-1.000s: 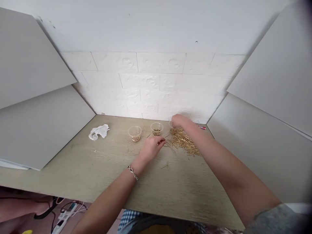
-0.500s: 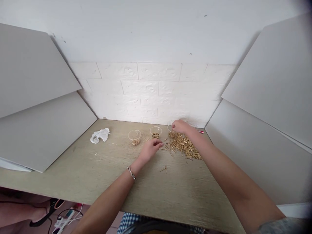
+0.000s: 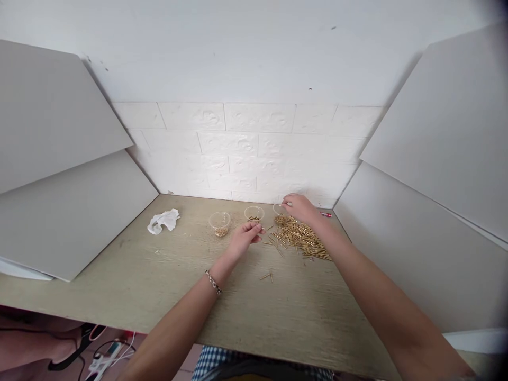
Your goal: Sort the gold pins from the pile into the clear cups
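My left hand (image 3: 246,236) is pinched just in front of the middle clear cup (image 3: 254,211), with the tip of a slim metal pin showing at its fingertips. My right hand (image 3: 298,207) hovers at the rim of the right clear cup (image 3: 279,218), thumb and fingers close together; what they hold, if anything, is too small to make out. Small gold pieces lie in the bottom of each cup, including the left clear cup (image 3: 219,219). A heap of thin gold pins (image 3: 305,239) spreads below and beside my right hand.
Two loose pins (image 3: 267,275) lie nearer the table's front. A crumpled white tissue (image 3: 163,221) is at the left, and a small red item (image 3: 326,214) at the back right. Grey panels (image 3: 432,233) flank the table; a brick-patterned wall (image 3: 242,143) stands behind.
My left hand has turned slightly, and a pin tip now shows at its fingers. My right hand has shifted a little to the right at the cup's rim.
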`<state>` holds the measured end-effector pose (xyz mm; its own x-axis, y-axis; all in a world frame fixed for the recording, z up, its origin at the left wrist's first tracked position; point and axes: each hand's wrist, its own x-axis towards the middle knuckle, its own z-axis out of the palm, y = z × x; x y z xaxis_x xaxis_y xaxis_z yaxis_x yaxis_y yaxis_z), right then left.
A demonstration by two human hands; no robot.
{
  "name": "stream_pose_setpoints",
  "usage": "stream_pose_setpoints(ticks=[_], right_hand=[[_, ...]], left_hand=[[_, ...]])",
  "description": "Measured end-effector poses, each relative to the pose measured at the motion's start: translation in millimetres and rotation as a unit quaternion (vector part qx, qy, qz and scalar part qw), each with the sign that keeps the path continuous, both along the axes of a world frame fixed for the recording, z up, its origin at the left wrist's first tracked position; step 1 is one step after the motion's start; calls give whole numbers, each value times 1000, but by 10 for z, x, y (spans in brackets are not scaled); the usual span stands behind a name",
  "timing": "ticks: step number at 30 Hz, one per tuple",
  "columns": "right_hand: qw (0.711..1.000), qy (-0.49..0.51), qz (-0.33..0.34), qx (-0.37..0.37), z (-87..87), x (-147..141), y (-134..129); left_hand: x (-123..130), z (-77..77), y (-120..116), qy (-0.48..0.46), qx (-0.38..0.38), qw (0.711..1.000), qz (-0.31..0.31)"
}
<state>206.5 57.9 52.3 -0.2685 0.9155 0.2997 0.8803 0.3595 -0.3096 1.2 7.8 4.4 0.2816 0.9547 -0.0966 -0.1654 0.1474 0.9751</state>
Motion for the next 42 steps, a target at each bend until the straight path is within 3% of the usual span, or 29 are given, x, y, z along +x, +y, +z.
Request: stream_pose_setpoints(ticks=[4, 8, 13, 18, 27, 36, 42], right_hand=[[981, 184, 17, 63, -83, -159, -371], [961, 259, 3, 97, -215, -360, -706], [963, 212, -10, 164, -382, -462, -810], [972, 168, -14, 166, -446, -462, -843], [965, 249, -26, 78, -404, -508, -962], [925, 368, -85, 36, -397, -504, -1002], [958, 260, -81, 93, -434, -488, -992]], left_hand=[[6, 26, -39, -136, -42, 990, -20], [48, 75, -116, -184, -51, 981, -38], [86, 83, -160, -194, -52, 978, -49], [72, 33, -121, -193, -51, 979, -50], [114, 18, -122, -68, -29, 995, -73], [87, -55, -68, -117, -65, 987, -92], [117, -60, -72, -77, -26, 993, -84]])
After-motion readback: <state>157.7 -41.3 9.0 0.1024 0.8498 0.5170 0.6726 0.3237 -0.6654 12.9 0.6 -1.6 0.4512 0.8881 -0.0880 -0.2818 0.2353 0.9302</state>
